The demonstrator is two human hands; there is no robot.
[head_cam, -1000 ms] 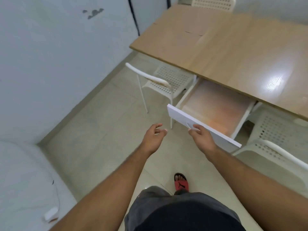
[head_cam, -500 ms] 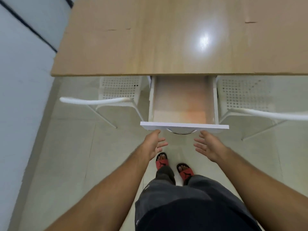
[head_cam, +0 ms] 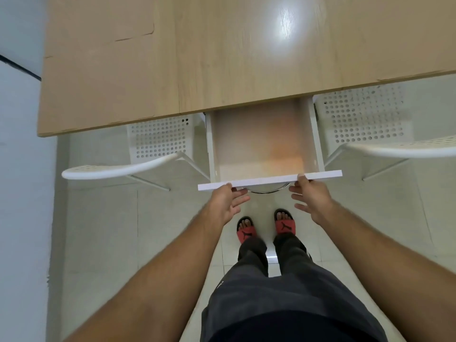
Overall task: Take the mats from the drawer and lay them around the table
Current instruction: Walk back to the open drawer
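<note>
the fingers [head_cam: 240, 202] of the left hand [head_cam: 225, 204] are spread apart and empty, thumb tip touching the drawer [head_cam: 261, 180] front's edge; the right hand [head_cam: 312, 198] is likewise splayed, holding nothing, thumb on the same edge toward 3 o'clock. the drawer stands pulled out under the surface [head_cam: 222, 58], and what fills it at 12 o'clock from the hands is a pale, orange-tinged sheet, probably the mats [head_cam: 259, 141], though too blurred to count. the opening looks done; no mat is lifted, and the surface shows none. taking them out and laying them all round is still left.
</note>
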